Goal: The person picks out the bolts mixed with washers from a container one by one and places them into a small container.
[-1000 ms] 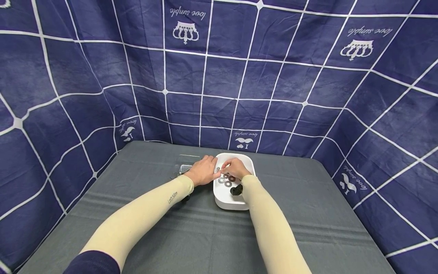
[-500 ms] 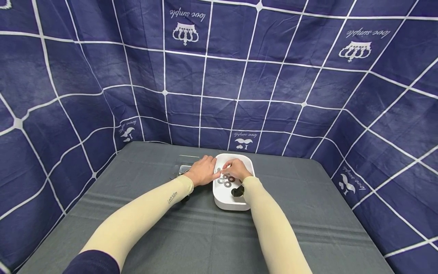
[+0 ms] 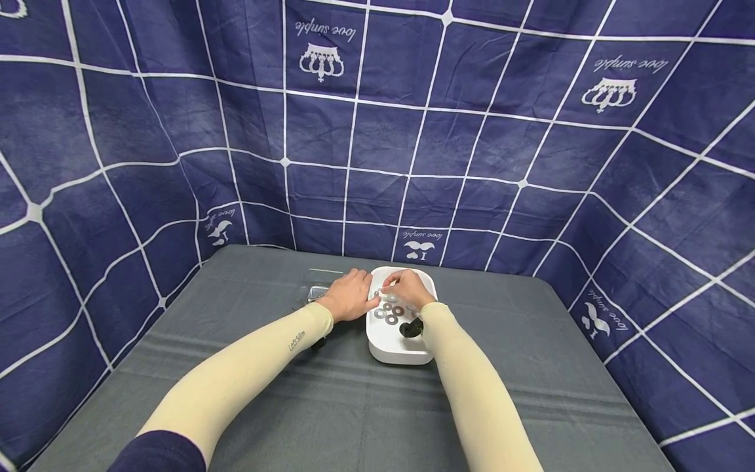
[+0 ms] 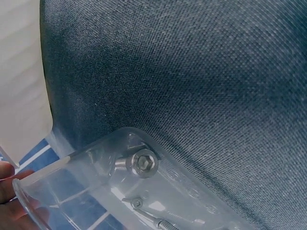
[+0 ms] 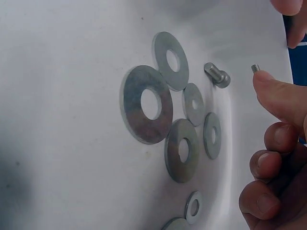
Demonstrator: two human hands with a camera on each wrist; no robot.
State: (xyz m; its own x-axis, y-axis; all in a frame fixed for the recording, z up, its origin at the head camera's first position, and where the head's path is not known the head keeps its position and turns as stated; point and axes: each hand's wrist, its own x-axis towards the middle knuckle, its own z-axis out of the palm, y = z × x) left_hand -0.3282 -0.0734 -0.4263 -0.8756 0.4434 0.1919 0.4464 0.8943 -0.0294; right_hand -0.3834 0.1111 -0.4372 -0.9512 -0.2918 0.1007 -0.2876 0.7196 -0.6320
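Observation:
A small threaded screw [image 5: 255, 68] is pinched in my right hand [image 3: 409, 288], its tip showing past the thumb in the right wrist view. That hand is over the far part of a white tray [image 3: 389, 344]. My left hand [image 3: 349, 295] grips the tray's left rim, the thumb on the inner side. Below the right hand lie several flat metal washers, among them a large washer [image 5: 130, 117] and a small washer [image 5: 188, 211]. A short socket-head bolt [image 5: 218, 75] rests beside them near the tray wall.
Just left of the tray stands a clear plastic box [image 3: 318, 290]. It holds a large hex-socket bolt [image 4: 145, 164] and a thin threaded screw [image 4: 165, 224]. Grey cloth [image 3: 283, 406] covers the table. A blue checked curtain [image 3: 413, 137] surrounds its back and sides.
My right hand has shifted slightly toward the tray's far end, showing more of the washers. The left hand stays at the rim. The head view has tilted a little.

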